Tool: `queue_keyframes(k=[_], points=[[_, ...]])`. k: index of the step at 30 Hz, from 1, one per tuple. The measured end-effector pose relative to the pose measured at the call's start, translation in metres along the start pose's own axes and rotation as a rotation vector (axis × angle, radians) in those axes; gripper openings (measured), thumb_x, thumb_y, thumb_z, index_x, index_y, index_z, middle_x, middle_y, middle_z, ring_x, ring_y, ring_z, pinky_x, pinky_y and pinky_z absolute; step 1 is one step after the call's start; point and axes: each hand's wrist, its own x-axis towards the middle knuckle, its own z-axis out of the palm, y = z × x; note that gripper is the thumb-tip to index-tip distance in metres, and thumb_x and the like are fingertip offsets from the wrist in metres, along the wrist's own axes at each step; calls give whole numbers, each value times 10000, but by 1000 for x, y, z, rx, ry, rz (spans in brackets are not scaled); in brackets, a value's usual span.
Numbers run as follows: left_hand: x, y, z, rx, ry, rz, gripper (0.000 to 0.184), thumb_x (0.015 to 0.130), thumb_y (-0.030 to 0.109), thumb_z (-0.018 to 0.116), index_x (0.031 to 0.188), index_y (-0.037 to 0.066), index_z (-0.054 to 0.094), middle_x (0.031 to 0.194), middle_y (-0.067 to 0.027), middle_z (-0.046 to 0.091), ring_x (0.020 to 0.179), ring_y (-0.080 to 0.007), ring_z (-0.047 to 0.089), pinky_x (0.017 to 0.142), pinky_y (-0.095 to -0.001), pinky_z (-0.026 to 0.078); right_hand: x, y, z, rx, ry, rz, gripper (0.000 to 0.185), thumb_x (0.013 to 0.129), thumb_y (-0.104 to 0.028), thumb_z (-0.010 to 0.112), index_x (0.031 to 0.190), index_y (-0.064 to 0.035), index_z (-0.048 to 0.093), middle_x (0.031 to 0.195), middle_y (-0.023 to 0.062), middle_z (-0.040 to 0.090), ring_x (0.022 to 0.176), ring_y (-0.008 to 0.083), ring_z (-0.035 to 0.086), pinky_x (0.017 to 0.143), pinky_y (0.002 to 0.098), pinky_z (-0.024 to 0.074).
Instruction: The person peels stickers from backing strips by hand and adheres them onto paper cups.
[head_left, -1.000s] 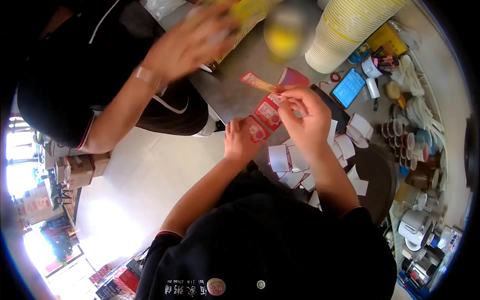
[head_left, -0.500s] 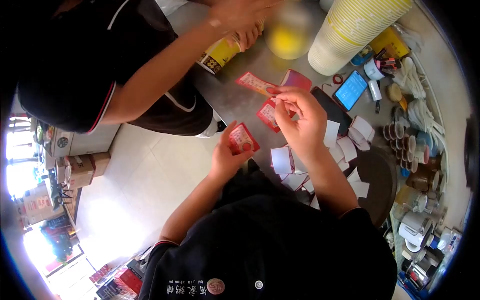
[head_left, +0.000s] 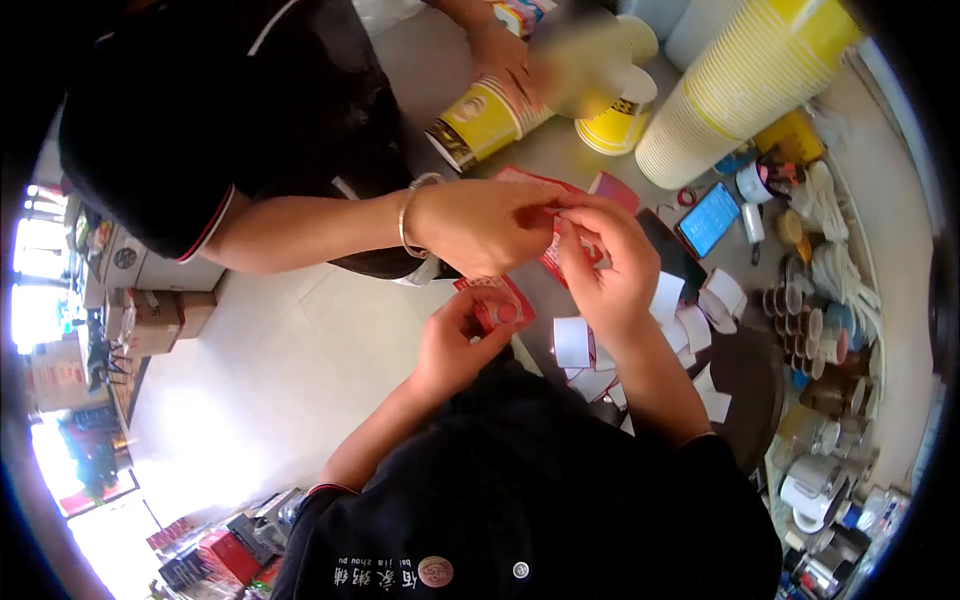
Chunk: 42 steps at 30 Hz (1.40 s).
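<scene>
My left hand (head_left: 455, 345) is closed around a small pile of red printed cards (head_left: 505, 310), near the table's edge. My right hand (head_left: 615, 260) is pinched at the fingertips, meeting the fingers of another person's hand (head_left: 490, 225); whatever lies between them is hidden. Behind my right hand a red printed card (head_left: 553, 262) lies on the table. Another red card (head_left: 535, 178) is partly covered by the other person's hand. White-backed cards (head_left: 572, 342) with red edges are scattered beside my right forearm.
The other person's second hand (head_left: 505, 75) holds yellow paper cups (head_left: 485, 115). A tall stack of cups (head_left: 735, 95) leans at the back right. A lit phone (head_left: 709, 219), a round dark stool-like surface (head_left: 755, 390) and jars (head_left: 825, 435) are to the right.
The other person's braceleted arm has reached down to my right fingertips. Their other hand stays on the yellow cups. My left fingers have curled in more around the red cards.
</scene>
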Motion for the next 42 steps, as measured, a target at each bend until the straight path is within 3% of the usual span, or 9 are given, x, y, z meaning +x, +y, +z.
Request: queue_keyframes(k=[7,10,13,21,33,34,37,38,42], points=[[-6,11,-10,-40,36,116,409,792,-28,600,1166,11,439,920,-60,598,753,-83,566,660,-213,460,-18,-13,5,74,-127,51,383,775,-10,627,1135,34,501,1060,167,558,795,181,594,636,260,492],[-14,42,-8,57,19,50,438,793,-32,595,1188,9,410,866,-59,614,742,-83,564,649,-205,447,-38,-10,18,524,-356,570,599,821,-41,612,1308,19,269,1043,142,567,825,128,586,664,245,487],[-16,35,-5,-113,66,90,464,793,-41,592,1204,5,384,829,-68,624,724,-81,565,631,-192,432,-36,-12,20,716,-328,654,585,839,-20,585,1320,4,253,1012,125,581,862,136,593,711,250,494],[-13,43,-17,-483,-67,-99,112,869,48,527,961,-17,535,792,-106,620,650,-96,540,595,-200,423,-18,-22,11,707,-154,649,503,836,35,556,1284,-2,328,1010,129,585,863,128,596,742,247,497],[-12,42,-16,-467,-69,-58,103,865,65,553,908,-27,541,747,-78,602,647,-97,537,561,-203,385,-26,-14,18,673,-219,614,541,807,-11,621,1273,-20,348,991,97,571,846,142,591,716,250,489],[-13,42,-16,-469,-69,-58,103,865,65,553,908,-27,541,747,-78,602,647,-97,537,561,-203,385,-30,-7,19,227,-238,435,487,752,-56,685,1189,-48,469,972,80,566,766,152,568,651,251,465],[-14,45,-16,-418,-21,-5,98,865,61,546,903,-29,543,749,-75,601,646,-94,532,567,-200,384,-26,-17,10,4,-213,85,326,715,-82,713,1016,-55,591,950,73,571,713,166,536,608,255,439],[-15,46,-16,-395,-6,10,93,864,55,544,901,-30,546,756,-73,604,654,-95,539,574,-198,393,-23,-24,8,158,-286,120,169,728,-55,692,882,-31,626,894,86,584,705,173,558,595,252,450],[-17,50,-13,-295,67,21,86,860,57,550,902,-15,570,756,-30,607,700,-61,558,616,-179,427,-25,-34,11,374,-456,182,144,730,1,667,866,6,623,815,107,605,669,164,594,551,244,469]])
